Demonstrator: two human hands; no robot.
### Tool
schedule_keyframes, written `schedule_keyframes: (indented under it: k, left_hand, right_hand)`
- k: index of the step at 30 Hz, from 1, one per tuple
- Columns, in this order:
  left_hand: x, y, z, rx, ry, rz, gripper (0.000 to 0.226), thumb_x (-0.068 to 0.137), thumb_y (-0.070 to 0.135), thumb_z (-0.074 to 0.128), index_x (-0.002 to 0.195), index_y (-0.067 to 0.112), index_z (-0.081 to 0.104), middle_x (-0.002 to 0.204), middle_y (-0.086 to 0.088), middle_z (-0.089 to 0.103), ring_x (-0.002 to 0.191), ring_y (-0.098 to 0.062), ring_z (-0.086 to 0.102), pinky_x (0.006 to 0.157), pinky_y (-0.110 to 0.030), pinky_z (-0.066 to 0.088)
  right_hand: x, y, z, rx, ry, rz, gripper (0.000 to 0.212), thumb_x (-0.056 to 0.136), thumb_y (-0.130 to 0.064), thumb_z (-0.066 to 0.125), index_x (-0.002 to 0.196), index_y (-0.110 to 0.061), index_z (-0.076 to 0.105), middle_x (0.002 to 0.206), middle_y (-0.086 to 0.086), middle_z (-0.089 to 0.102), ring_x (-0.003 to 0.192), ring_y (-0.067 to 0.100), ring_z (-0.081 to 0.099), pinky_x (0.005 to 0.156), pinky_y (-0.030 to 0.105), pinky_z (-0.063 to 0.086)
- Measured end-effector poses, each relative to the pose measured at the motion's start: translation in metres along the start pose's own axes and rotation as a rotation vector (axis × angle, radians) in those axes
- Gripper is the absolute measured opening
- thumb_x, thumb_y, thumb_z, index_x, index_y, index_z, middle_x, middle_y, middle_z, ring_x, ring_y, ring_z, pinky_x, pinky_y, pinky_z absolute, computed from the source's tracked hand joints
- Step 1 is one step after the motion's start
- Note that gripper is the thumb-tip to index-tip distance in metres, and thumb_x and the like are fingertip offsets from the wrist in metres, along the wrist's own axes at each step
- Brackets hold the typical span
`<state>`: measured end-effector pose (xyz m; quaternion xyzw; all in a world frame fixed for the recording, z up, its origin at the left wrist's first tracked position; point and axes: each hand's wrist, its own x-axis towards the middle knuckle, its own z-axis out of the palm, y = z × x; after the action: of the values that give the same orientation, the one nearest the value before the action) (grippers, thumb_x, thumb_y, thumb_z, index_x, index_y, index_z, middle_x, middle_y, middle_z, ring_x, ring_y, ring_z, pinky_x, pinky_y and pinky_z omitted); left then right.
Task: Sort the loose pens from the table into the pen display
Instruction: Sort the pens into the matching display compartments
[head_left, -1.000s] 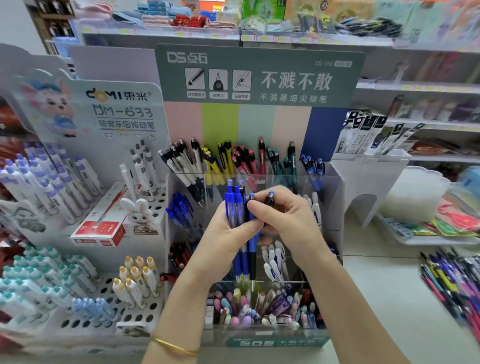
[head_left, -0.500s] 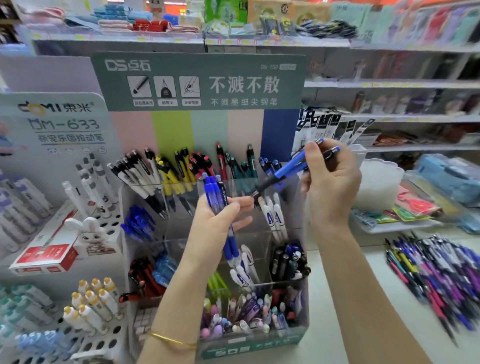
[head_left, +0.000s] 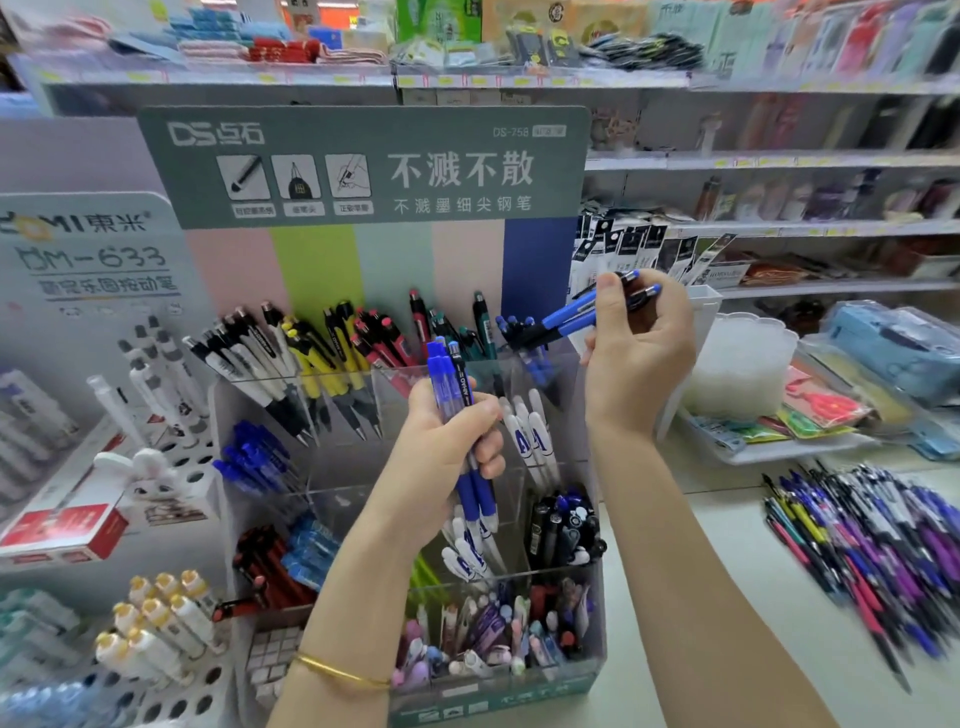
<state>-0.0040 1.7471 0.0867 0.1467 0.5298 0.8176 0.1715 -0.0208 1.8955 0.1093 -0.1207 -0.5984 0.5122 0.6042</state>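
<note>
Grips a bundle of blue pens upright in the left hand, fingers curled round the barrels, clicker ends up, just in front of the pen display's middle tiers. Wears a gold bracelet on that wrist. Pinches a pair of blue pens in the right hand, thumb and fingers closed on the upper ends, raised over the display's back right corner. Holds the pair tilted, clicker ends up to the right, tips slanting down to the left towards the rear row; cannot tell whether the tips touch anything there. Carries the right hand higher than the left, the two apart.

In the display's rear row, left to right: white-and-black pens, yellow, red, green, then dark blue. Lower down: blue pens at the left, white pens with blue lettering behind the left hand, black pens at the right, a jumble of pastel pens in the front trough. Above, a grey-green header board with white print.

Towards the counter's right edge, well apart from the display, a blurred heap of loose pens in purple, blue and black. Towards the counter's left edge, a white rack of white pens standing in holes.
</note>
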Motion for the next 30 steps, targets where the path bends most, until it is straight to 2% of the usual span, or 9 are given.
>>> schedule_keyframes:
  k: [2, 4, 7, 14, 16, 18, 22, 27, 30]
  left_hand:
    - [0.000, 0.001, 0.001, -0.011, -0.010, -0.009, 0.026, 0.095, -0.007, 0.045, 0.103, 0.015, 0.034, 0.076, -0.004, 0.049, 0.050, -0.011, 0.038, 0.044, -0.021, 0.037]
    - [-0.001, 0.002, 0.003, -0.033, -0.021, -0.021, 0.027, 0.095, -0.007, 0.045, 0.103, 0.015, 0.034, 0.078, -0.005, 0.050, 0.051, -0.011, 0.040, 0.044, -0.021, 0.038]
    - [0.000, 0.003, 0.002, -0.048, -0.046, -0.014, 0.026, 0.094, -0.007, 0.046, 0.104, 0.015, 0.037, 0.078, -0.004, 0.052, 0.055, -0.012, 0.043, 0.048, -0.023, 0.039]
    - [-0.001, 0.003, -0.004, -0.068, -0.050, 0.023, 0.020, 0.092, -0.002, 0.052, 0.110, 0.006, 0.047, 0.072, -0.003, 0.062, 0.061, -0.014, 0.053, 0.056, -0.025, 0.046]
    - [0.000, 0.001, -0.006, -0.074, -0.056, 0.019, 0.022, 0.090, 0.001, 0.054, 0.111, 0.005, 0.048, 0.075, -0.005, 0.064, 0.062, -0.015, 0.055, 0.060, -0.026, 0.048]
    - [0.001, 0.000, -0.007, -0.075, -0.064, 0.012, 0.024, 0.089, 0.003, 0.054, 0.113, 0.004, 0.048, 0.079, -0.007, 0.067, 0.064, -0.015, 0.058, 0.064, -0.027, 0.051]
    - [0.001, -0.001, -0.009, -0.078, -0.087, 0.014, 0.029, 0.085, 0.009, 0.055, 0.113, 0.003, 0.049, 0.090, -0.012, 0.071, 0.065, -0.015, 0.059, 0.067, -0.029, 0.052]
    - [0.001, -0.002, -0.014, -0.097, -0.131, 0.023, 0.029, 0.088, 0.007, 0.061, 0.115, 0.003, 0.052, 0.080, -0.002, 0.061, 0.058, -0.010, 0.047, 0.052, -0.021, 0.042]
    - [0.001, -0.003, -0.014, -0.112, -0.149, 0.013, 0.032, 0.082, 0.010, 0.058, 0.113, 0.003, 0.053, 0.076, 0.000, 0.055, 0.054, -0.007, 0.043, 0.047, -0.019, 0.040]
  right_hand:
    - [0.003, 0.006, 0.000, -0.007, -0.014, -0.011, 0.005, 0.083, -0.046, 0.061, 0.085, -0.046, 0.056, 0.080, 0.004, 0.064, 0.066, 0.033, 0.061, 0.062, 0.044, 0.054]
    - [0.002, 0.008, 0.000, -0.025, -0.029, -0.056, 0.008, 0.087, -0.035, 0.063, 0.091, -0.028, 0.059, 0.077, -0.003, 0.061, 0.066, 0.019, 0.062, 0.063, 0.037, 0.055]
    - [0.003, 0.006, 0.005, -0.073, -0.042, -0.160, 0.017, 0.088, -0.019, 0.065, 0.093, -0.003, 0.062, 0.076, -0.018, 0.052, 0.067, 0.000, 0.053, 0.066, 0.008, 0.043]
    - [0.010, -0.007, 0.006, -0.215, -0.091, -0.386, 0.014, 0.088, -0.011, 0.065, 0.091, 0.003, 0.062, 0.080, -0.005, 0.053, 0.072, 0.000, 0.041, 0.069, -0.001, 0.033]
    - [0.009, -0.009, 0.010, -0.289, -0.213, -0.412, 0.012, 0.086, -0.009, 0.066, 0.090, 0.001, 0.063, 0.079, -0.001, 0.056, 0.071, 0.000, 0.040, 0.067, 0.001, 0.033]
    - [0.008, -0.004, 0.016, -0.437, -0.391, -0.361, 0.011, 0.086, -0.010, 0.066, 0.092, -0.001, 0.063, 0.082, 0.008, 0.062, 0.071, 0.014, 0.050, 0.062, 0.013, 0.030]
    - [0.008, 0.006, 0.022, -0.752, -0.689, -0.158, 0.023, 0.091, -0.016, 0.062, 0.110, -0.003, 0.057, 0.108, 0.016, 0.062, 0.099, 0.032, 0.057, 0.071, 0.027, 0.032]
    - [0.011, 0.001, 0.021, -0.687, -0.685, -0.021, 0.033, 0.083, -0.012, 0.072, 0.107, -0.004, 0.050, 0.101, 0.016, 0.062, 0.092, 0.035, 0.061, 0.077, 0.040, 0.050]
    - [0.014, -0.001, 0.022, -0.742, -0.783, -0.052, 0.032, 0.084, -0.014, 0.071, 0.106, -0.003, 0.050, 0.100, 0.016, 0.062, 0.090, 0.034, 0.059, 0.071, 0.035, 0.047]
